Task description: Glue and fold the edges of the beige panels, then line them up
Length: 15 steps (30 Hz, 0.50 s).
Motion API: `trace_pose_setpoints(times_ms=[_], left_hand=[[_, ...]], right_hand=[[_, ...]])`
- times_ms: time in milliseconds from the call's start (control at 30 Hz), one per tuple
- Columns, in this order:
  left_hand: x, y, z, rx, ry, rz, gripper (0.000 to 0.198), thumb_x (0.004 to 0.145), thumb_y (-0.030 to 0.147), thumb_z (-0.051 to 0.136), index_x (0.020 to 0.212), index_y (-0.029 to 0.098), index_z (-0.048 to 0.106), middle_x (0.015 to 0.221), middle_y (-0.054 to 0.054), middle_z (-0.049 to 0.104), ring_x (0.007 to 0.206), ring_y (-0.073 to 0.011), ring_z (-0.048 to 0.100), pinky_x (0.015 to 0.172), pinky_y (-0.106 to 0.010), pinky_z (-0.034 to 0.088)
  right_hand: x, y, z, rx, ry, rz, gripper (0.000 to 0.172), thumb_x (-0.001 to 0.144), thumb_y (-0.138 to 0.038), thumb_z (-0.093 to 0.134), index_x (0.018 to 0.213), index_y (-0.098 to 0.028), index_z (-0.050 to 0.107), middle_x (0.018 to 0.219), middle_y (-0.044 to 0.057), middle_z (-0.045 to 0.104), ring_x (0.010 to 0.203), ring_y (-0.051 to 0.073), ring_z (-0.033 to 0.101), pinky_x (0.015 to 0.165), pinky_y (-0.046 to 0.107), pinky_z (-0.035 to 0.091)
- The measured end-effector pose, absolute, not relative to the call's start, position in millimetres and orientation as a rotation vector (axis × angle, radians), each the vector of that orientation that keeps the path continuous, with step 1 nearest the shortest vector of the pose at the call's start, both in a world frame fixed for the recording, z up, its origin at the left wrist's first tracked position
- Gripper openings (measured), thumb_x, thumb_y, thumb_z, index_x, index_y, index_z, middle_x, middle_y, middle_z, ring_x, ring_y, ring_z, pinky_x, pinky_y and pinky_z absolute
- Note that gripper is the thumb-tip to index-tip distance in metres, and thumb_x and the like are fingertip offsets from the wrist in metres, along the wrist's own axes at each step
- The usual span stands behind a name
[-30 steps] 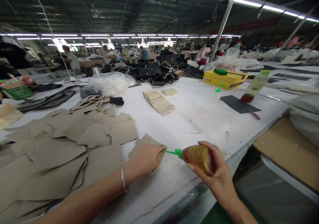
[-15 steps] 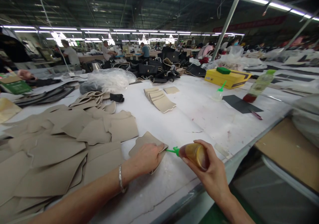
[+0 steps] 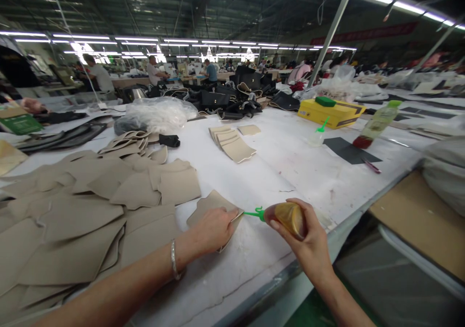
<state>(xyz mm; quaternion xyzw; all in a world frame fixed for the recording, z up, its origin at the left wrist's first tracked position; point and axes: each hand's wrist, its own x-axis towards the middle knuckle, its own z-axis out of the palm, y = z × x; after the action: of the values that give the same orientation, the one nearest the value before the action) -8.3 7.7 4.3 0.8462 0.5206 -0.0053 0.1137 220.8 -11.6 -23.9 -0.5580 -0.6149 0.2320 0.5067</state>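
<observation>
My left hand (image 3: 216, 227) is closed on a beige leather-like piece (image 3: 207, 203), gripping it near its right corner on the white table. My right hand (image 3: 308, 235) is wrapped round a squeeze bottle (image 3: 288, 216) of amber liquid, tilted on its side. The bottle's thin green nozzle (image 3: 254, 214) points left, and its tip is at the piece's edge, beside my left fingertips. Whether the tip touches the edge I cannot tell. To the left, many similar beige pieces (image 3: 72, 235) lie in loose overlapping heaps.
A fanned stack of beige pieces (image 3: 234, 145) lies beyond my hands. At the back right are a yellow box (image 3: 329, 115), a small green-tipped bottle (image 3: 317, 135) and a larger bottle (image 3: 376, 126) by a dark sheet (image 3: 350, 151). Black bags (image 3: 218, 99) are piled farther back; the table edge (image 3: 276, 281) runs near my right arm.
My right hand and the bottle have shifted slightly right and up, and the nozzle tip has slid a little along the piece's corner. My left hand keeps its hold.
</observation>
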Motion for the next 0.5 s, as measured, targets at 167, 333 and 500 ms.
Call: trace_pose_setpoints(times_ms=[167,333,500], left_hand=[[-10,8,4,2.464,1.525,-0.008,0.046,0.090,0.021,0.033,0.131,0.028,0.052,0.088,-0.006,0.068,0.080,-0.0220,0.065,0.073,-0.031,0.046],[-13,9,4,2.478,1.503,-0.014,0.046,0.090,0.021,0.032,0.132,0.028,0.050,0.089,-0.006,0.069,0.081,-0.0225,0.065,0.073,-0.031,0.046],[-18,10,3,2.497,1.449,0.002,0.046,0.091,0.023,0.031,0.133,0.025,0.050,0.092,-0.007,0.069,0.086,-0.0236,0.065,0.075,-0.032,0.046]], right_hand=[[219,-19,-21,-1.332,-1.485,0.731,0.050,0.074,-0.050,0.075,0.112,-0.026,0.052,0.090,0.000,0.061,0.079,0.022,0.058,0.071,0.032,0.047],[217,-21,-20,-1.299,-1.403,0.792,0.051,0.072,-0.048,0.077,0.111,-0.025,0.053,0.089,0.000,0.062,0.081,0.023,0.059,0.074,0.033,0.048],[216,-26,-24,-1.304,-1.444,0.865,0.051,0.074,-0.048,0.076,0.112,-0.025,0.052,0.090,0.000,0.060,0.080,0.022,0.058,0.072,0.031,0.048]])
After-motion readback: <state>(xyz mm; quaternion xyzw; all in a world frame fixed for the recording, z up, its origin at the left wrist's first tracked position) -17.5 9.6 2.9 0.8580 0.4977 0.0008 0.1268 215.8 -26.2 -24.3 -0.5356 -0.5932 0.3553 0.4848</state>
